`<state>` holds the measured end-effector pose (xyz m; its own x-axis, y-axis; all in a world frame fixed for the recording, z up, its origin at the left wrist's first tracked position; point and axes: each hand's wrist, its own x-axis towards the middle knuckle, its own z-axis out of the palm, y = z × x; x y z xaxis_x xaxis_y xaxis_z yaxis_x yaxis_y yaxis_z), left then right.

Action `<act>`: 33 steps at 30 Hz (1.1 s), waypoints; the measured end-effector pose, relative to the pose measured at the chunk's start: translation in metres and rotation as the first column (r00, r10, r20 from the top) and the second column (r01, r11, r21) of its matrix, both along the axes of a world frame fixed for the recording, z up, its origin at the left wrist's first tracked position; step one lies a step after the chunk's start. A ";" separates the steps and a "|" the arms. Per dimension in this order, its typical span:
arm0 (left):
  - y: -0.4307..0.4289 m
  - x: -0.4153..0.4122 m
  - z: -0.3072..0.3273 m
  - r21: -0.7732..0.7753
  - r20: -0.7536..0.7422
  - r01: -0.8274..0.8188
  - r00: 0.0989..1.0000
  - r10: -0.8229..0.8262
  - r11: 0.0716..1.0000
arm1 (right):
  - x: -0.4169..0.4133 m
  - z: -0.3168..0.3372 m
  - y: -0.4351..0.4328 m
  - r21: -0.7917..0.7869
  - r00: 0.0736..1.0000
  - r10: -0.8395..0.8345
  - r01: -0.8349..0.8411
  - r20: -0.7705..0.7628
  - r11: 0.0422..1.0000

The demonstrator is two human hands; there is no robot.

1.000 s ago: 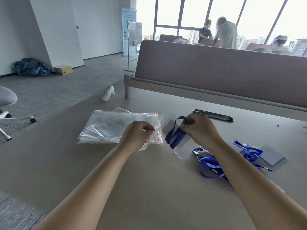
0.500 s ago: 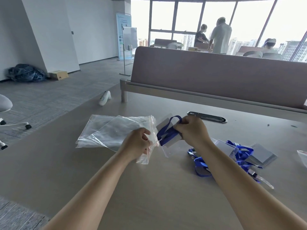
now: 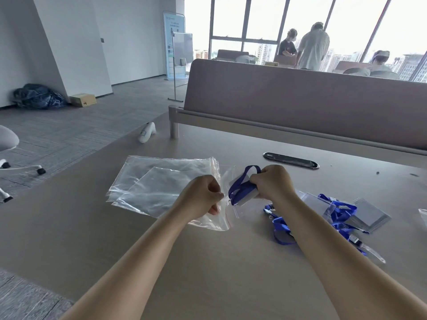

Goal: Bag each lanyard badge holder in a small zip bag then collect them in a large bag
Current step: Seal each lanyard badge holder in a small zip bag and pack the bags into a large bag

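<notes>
My left hand [image 3: 200,197] pinches the red-striped mouth of a small clear zip bag [image 3: 216,219], lifted just off the desk. Right beside it, my right hand [image 3: 273,182] grips a badge holder with its blue lanyard [image 3: 240,189] folded around it, its clear end at the bag's mouth. A stack of clear zip bags [image 3: 159,181] lies flat behind my left hand. To the right of my right arm, a pile of more badge holders with blue lanyards [image 3: 339,210] rests on the desk.
The grey desk [image 3: 208,262] carries a black cable slot [image 3: 290,160] and a brown divider panel [image 3: 300,100] at its back. A white controller [image 3: 146,132] sits at the far left edge. An office chair [image 3: 9,146] stands left; people stand by the windows.
My hands have come closer together, bringing the folded lanyard holder up to the small bag's mouth. The small bag is raised and pulled away from the stack.
</notes>
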<state>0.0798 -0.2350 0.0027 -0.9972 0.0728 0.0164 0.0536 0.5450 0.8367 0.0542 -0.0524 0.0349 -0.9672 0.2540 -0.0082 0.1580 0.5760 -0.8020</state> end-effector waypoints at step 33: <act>0.010 0.002 0.010 0.005 -0.046 -0.026 0.999 0.026 1.000 | 0.023 -0.017 -0.027 0.041 0.989 0.101 -0.097 -0.107 0.994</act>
<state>0.0820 -0.2254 0.0131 -0.9969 0.0464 0.0630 0.0781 0.5427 0.8363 0.0770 -0.0795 0.0182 -0.9822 0.1550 0.1061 0.0113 0.6125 -0.7904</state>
